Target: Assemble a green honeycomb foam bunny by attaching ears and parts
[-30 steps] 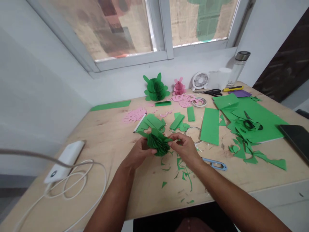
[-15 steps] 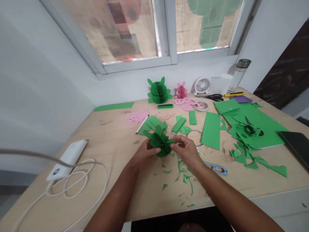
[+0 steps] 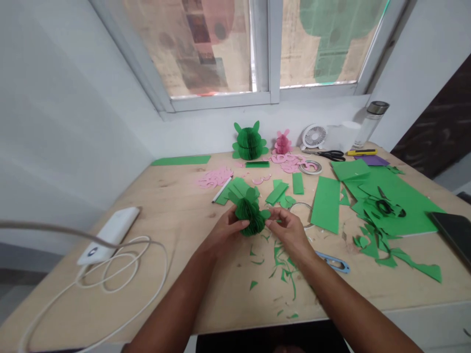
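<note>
A small green honeycomb paper figure [image 3: 250, 214] with two ear-like tabs on top is held up above the table's middle. My left hand [image 3: 230, 228] grips its left side, thumb across the lower front folds. At its right side, my right hand [image 3: 285, 226] pinches a small rounded green tab between thumb and fingers. Beneath and in front of the hands lie thin green paper scraps [image 3: 283, 274]. Just behind the figure are green paper pieces [image 3: 237, 189] and a white pen [image 3: 222, 190].
A larger green honeycomb figure [image 3: 250, 143] and a pink one [image 3: 282, 143] stand by the wall. Scissors [image 3: 386, 208] lie on green sheets at right, near a phone [image 3: 452, 233]. A blue cutter [image 3: 333, 262] sits beside my right forearm. A power bank [image 3: 108, 236] with looped cable is at left.
The view has shifted a little. The green figure in my hands has turned more upright, its folds facing me more. Both hands keep hold of it.
</note>
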Demonstrator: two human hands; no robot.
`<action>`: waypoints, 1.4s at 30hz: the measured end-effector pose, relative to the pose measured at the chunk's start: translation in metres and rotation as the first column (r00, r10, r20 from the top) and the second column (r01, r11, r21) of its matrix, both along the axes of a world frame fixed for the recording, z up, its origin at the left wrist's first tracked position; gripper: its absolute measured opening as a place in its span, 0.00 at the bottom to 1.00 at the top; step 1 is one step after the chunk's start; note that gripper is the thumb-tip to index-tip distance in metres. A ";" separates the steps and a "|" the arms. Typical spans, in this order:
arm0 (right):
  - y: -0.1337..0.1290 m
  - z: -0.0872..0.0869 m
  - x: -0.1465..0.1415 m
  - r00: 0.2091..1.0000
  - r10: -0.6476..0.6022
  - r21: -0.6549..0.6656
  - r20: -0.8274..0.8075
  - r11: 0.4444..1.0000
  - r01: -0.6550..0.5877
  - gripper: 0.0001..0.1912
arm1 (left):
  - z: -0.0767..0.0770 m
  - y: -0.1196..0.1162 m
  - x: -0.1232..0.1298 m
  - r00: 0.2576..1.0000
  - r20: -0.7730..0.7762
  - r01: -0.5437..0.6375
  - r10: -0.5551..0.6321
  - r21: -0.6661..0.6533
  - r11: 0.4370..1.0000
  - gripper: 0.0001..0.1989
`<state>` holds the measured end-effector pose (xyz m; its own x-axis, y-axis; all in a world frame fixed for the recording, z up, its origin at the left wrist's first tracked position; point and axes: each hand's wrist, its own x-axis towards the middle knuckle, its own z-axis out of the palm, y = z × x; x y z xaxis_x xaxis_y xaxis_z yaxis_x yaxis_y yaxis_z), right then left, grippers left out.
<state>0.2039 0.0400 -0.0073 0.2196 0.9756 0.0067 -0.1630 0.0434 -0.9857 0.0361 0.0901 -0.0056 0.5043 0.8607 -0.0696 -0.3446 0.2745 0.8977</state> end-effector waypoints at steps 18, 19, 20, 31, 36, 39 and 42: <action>0.001 -0.001 -0.001 0.997 -0.030 0.040 0.066 0.999 0.027 0.09 | 0.000 -0.003 0.004 1.000 -0.017 -0.004 0.004 -0.016 1.000 0.20; 0.001 -0.001 -0.001 0.997 -0.036 0.042 0.073 0.999 0.033 0.09 | -0.001 -0.003 0.004 1.000 -0.018 -0.005 0.005 -0.011 1.000 0.20; 0.001 -0.002 -0.001 0.996 -0.044 0.044 0.082 0.998 0.041 0.08 | -0.001 -0.003 0.004 1.000 -0.017 -0.004 0.004 -0.006 1.000 0.20; 0.003 -0.007 0.001 0.989 -0.127 0.067 0.078 0.990 0.121 0.10 | 0.002 -0.004 0.006 0.999 0.004 0.053 -0.053 0.013 0.999 0.20; 0.003 -0.007 0.000 0.985 -0.160 0.076 0.063 0.985 0.155 0.09 | -0.001 -0.003 0.006 0.998 -0.002 0.061 -0.061 0.030 0.998 0.24; 0.003 -0.008 -0.001 0.984 -0.170 0.066 0.048 0.984 0.167 0.09 | -0.002 -0.001 0.006 0.998 -0.009 0.069 -0.069 0.045 0.997 0.26; 0.003 -0.008 -0.001 0.986 -0.161 0.069 0.036 0.985 0.158 0.09 | -0.003 -0.002 0.006 0.997 -0.011 0.074 -0.073 0.057 0.996 0.25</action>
